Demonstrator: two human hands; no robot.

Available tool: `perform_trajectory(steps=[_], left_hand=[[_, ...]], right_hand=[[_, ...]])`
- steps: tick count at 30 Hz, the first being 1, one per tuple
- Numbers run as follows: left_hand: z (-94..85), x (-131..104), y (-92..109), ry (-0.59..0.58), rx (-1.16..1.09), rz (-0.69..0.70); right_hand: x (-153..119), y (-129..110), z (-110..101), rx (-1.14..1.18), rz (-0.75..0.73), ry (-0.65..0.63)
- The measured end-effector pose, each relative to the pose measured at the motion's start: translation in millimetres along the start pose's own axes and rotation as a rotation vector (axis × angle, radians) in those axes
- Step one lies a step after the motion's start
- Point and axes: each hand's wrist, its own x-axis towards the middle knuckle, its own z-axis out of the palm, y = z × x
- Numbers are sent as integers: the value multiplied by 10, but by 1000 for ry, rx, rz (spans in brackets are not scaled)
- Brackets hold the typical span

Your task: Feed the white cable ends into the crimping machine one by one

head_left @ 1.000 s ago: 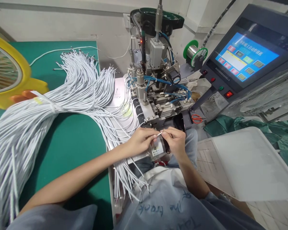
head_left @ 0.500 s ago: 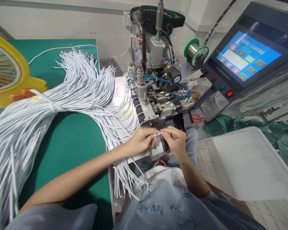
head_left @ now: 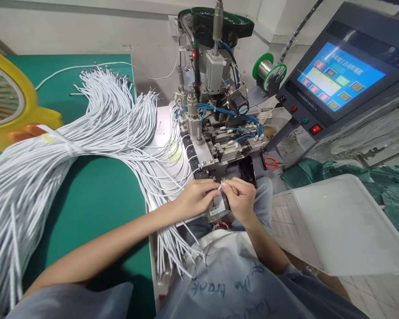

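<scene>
A thin white cable end sits between the fingertips in front of the soldering machine, its fine bare wires splayed at the tip. The left hand grips the smooth sheath between thumb and curled fingers; the right hand, nearly closed, pinches near the wires. Below them is a boxy metal unit with a white label. Leftward, a thick bundle of glossy, round white cables fans across the matte green bench, cinched by a flat white tie.
</scene>
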Motion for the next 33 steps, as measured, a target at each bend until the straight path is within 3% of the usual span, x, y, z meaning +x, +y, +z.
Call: perform_trajectory(steps=[4, 8, 11, 14, 19, 22, 28, 33], left_hand=[[-20, 15, -16, -14, -69, -32], [-47, 27, -36, -77, -48, -8], [-35, 15, -35, -65, 47, 48], [-3, -4, -14, -16, 55, 37], [40, -11, 19, 67, -36, -16], [24, 4, 22, 59, -98, -73], [-65, 35, 9, -92, -135, -119], [-103, 35, -16, -142, 121, 15]], right_hand=[[7, 21, -6, -34, -32, -14], [126, 103, -139, 190, 174, -235], [186, 117, -213, 183, 186, -326], [153, 81, -176, 157, 133, -255], [-12, -13, 8, 18, -1, -7], [-33, -36, 32, -78, -77, 33], [134, 59, -129, 204, 157, -208], [234, 37, -222, 84, 143, -371]])
